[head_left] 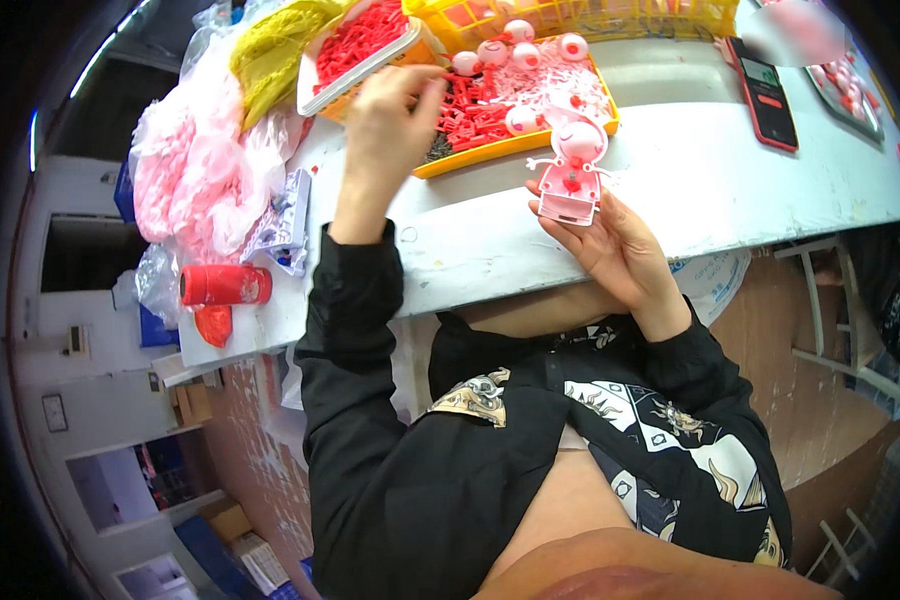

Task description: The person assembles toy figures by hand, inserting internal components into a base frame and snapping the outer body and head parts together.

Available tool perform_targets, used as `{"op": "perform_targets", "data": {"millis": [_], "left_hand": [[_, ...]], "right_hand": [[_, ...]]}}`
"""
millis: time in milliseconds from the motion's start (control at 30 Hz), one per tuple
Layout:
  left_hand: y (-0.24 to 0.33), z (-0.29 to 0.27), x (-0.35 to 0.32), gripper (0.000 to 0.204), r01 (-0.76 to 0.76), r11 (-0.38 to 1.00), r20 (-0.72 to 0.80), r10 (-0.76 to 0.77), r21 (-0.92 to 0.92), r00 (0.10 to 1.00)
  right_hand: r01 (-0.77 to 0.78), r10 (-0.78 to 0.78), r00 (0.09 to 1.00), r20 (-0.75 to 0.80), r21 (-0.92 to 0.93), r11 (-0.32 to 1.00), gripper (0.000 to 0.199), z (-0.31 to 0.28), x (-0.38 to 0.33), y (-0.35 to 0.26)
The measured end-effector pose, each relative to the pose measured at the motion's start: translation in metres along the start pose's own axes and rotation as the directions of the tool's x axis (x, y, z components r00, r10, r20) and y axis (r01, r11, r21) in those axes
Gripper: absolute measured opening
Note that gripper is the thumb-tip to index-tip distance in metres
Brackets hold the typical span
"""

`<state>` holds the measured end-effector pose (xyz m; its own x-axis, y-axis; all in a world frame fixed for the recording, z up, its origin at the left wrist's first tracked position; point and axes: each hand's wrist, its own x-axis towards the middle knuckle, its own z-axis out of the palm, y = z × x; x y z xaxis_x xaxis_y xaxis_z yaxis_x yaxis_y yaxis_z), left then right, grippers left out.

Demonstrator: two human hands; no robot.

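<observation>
My right hand holds a small pink toy figure with a round head, thin white arms and a boxy lower body. The fingers are under it and the thumb is at its side, above the table's near edge. Small red and dark parts show in the toy's middle. My left hand is raised at the left end of a yellow tray, its fingers curled, with thumb and fingertips close together. Slight blur hides whatever they pinch. Red plastic pieces and pale pink pieces fill the tray, with round white-and-pink heads among them.
Behind my left hand stands a tub of red pieces. Bags of pink parts, a lilac plastic piece and a red flask lie leftward. A yellow basket, a phone and another tray are far right.
</observation>
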<state>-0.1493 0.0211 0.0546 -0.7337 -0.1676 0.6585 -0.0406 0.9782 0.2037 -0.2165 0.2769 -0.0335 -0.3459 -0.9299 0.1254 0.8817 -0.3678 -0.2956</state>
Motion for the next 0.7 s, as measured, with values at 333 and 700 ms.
{"op": "perform_targets", "data": {"millis": [333, 700], "left_hand": [[0.035, 0.031, -0.052, 0.02, -0.069, 0.987, -0.072, 0.06, -0.143, 0.996], [0.139, 0.025, -0.096, 0.029, 0.069, 0.948, -0.073, -0.096, -0.312, 0.993]], "right_hand": [[0.019, -0.019, 1.0, 0.019, -0.013, 1.0, 0.054, -0.001, 0.004, 0.002], [0.046, -0.048, 0.998, 0.03, 0.068, 0.997, 0.04, -0.01, 0.004, -0.004]]}}
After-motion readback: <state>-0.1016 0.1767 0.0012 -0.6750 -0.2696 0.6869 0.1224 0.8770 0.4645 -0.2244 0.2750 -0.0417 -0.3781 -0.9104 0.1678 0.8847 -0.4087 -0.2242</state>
